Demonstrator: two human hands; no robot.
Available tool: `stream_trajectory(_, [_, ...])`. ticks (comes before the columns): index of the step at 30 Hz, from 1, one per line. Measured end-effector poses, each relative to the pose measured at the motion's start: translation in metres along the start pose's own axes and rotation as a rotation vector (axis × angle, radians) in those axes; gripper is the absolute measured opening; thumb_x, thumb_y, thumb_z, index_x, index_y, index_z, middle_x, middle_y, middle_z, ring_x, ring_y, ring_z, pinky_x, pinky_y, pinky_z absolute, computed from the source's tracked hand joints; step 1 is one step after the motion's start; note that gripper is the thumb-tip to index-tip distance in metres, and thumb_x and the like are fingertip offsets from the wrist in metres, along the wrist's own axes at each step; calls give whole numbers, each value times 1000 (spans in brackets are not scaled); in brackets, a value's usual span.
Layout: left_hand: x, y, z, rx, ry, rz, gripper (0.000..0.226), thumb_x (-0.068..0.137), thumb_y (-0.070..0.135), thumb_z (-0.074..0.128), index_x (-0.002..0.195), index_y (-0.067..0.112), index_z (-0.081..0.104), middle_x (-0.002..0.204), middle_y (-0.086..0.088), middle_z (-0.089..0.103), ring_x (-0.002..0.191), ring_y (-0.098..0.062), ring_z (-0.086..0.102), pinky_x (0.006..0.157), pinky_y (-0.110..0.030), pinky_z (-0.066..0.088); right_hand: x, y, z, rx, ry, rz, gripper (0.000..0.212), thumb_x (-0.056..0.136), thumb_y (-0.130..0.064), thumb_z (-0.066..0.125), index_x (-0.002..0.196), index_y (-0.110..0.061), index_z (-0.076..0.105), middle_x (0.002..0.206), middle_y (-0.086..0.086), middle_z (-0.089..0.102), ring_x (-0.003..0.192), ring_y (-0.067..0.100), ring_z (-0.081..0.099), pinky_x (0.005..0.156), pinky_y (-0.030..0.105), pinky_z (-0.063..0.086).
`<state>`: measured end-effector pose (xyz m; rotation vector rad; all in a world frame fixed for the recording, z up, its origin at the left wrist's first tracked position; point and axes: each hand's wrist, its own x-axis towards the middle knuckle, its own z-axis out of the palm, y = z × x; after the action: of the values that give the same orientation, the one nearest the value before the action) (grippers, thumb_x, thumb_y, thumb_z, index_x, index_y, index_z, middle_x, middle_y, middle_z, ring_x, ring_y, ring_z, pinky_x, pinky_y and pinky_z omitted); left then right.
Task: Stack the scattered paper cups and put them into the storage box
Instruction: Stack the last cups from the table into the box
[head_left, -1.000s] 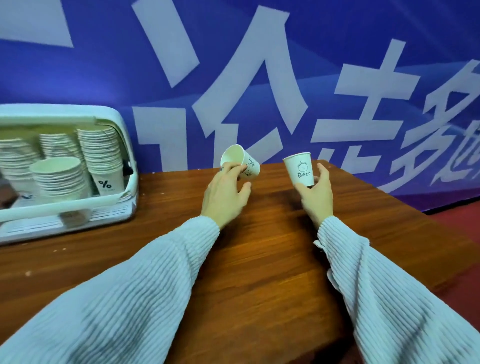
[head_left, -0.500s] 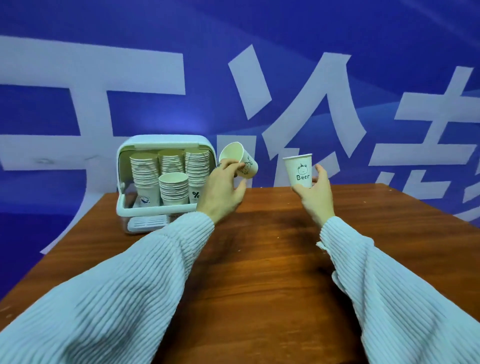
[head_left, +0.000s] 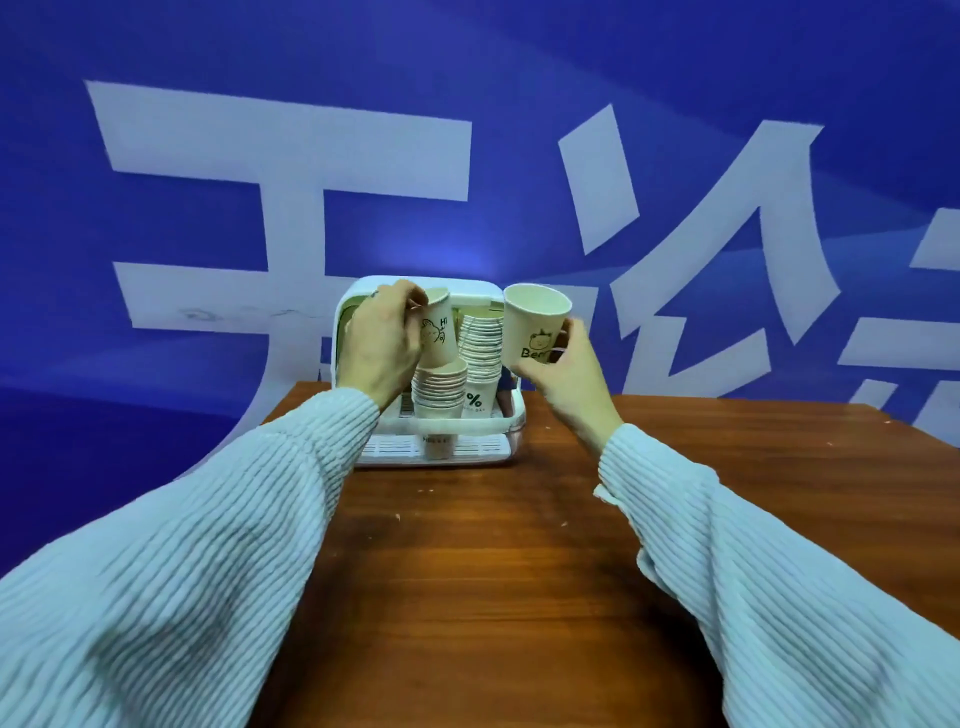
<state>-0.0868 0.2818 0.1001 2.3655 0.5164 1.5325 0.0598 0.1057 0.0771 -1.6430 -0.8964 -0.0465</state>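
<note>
A white storage box (head_left: 511, 418) stands at the far edge of the wooden table, open toward me, with stacks of paper cups inside. My left hand (head_left: 382, 345) holds a paper cup with a drawn face (head_left: 439, 338) upright just above a short cup stack (head_left: 439, 392) in the box. My right hand (head_left: 569, 371) grips a second paper cup marked "Bear" (head_left: 535, 325) from below, upright, just right of the box's front. A taller cup stack (head_left: 480, 358) with a "%" cup at its base stands between the two held cups. The box's left side is hidden behind my left hand.
The brown wooden table (head_left: 493, 545) stretches from the box toward me, with small white specks on it. A blue banner with large white characters (head_left: 291, 171) covers the wall behind. The table's left edge runs under my left sleeve (head_left: 182, 571).
The view turned left, bringing the box to the centre. Both hands carried their cups up to the box; the left cup went from tilted to upright over the short stack.
</note>
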Motion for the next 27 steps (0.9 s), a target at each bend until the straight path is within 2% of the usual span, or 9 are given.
stream_trajectory(3, [0, -6, 5, 22, -86, -21, 19, 96, 5, 58, 111, 8, 69, 107, -12, 73, 100, -31, 66, 92, -45, 53, -4, -2, 9, -17, -33, -24, 68, 83, -20, 83, 138, -21, 44, 131, -2, 60, 116, 13, 59, 91, 27, 52])
stream_trajectory(9, [-19, -15, 21, 141, -378, -43, 24, 97, 16, 55, 112, 19, 74, 108, -6, 76, 102, -29, 68, 92, -43, 53, -6, 8, 11, -25, -56, 14, 70, 83, -23, 84, 139, -22, 43, 132, -5, 58, 117, 11, 57, 81, 17, 45])
stream_trajectory(13, [-44, -19, 29, 128, -305, -143, 30, 87, 26, 52, 106, 21, 75, 100, -9, 75, 100, -33, 63, 84, -44, 55, -1, 8, 18, -21, -81, 68, 64, 84, -18, 82, 136, -17, 44, 124, -5, 59, 105, 5, 59, 74, 14, 45])
stream_trajectory(15, [-50, -22, 32, 57, -295, -131, 38, 86, 25, 51, 116, 23, 74, 113, -1, 75, 107, -28, 63, 92, -45, 54, 6, 2, 27, 6, -81, 67, 64, 84, -17, 82, 136, -15, 45, 121, -5, 61, 104, 4, 61, 75, 16, 48])
stream_trajectory(18, [-50, -29, 38, -28, -302, -138, 42, 89, 21, 53, 127, 24, 72, 134, 6, 67, 119, -23, 60, 106, -50, 48, 20, -8, 49, 14, -87, 26, 69, 80, -24, 84, 136, -21, 45, 122, -6, 63, 113, 14, 62, 89, 29, 54])
stream_trajectory(22, [-57, -36, 44, -191, -261, -221, 43, 95, 16, 62, 137, 24, 64, 148, 6, 51, 118, -27, 62, 104, -52, 50, 31, -16, 72, -9, -153, -7, 66, 78, -25, 84, 133, -26, 48, 122, -6, 65, 113, 15, 62, 93, 34, 53])
stream_trajectory(24, [-60, -37, 46, -175, -237, -221, 55, 90, 20, 69, 142, 22, 53, 144, 3, 48, 113, -27, 61, 101, -48, 51, 36, -16, 80, -24, -133, 13, 49, 79, -23, 79, 123, -24, 56, 113, -5, 69, 108, 20, 66, 89, 36, 53])
stream_trajectory(26, [-61, -35, 47, -172, -189, -256, 59, 85, 25, 73, 137, 21, 45, 130, 1, 50, 107, -26, 58, 94, -43, 51, 37, -17, 84, -77, -73, 25, 30, 83, -18, 68, 112, -22, 60, 104, -3, 70, 103, 24, 66, 84, 39, 53])
stream_trajectory(27, [-60, -35, 48, -182, -174, -275, 56, 84, 27, 74, 131, 21, 45, 124, 1, 50, 104, -25, 58, 90, -42, 51, 36, -18, 86, -108, -64, 32, 28, 84, -18, 66, 112, -23, 60, 103, -4, 69, 101, 24, 65, 85, 41, 54])
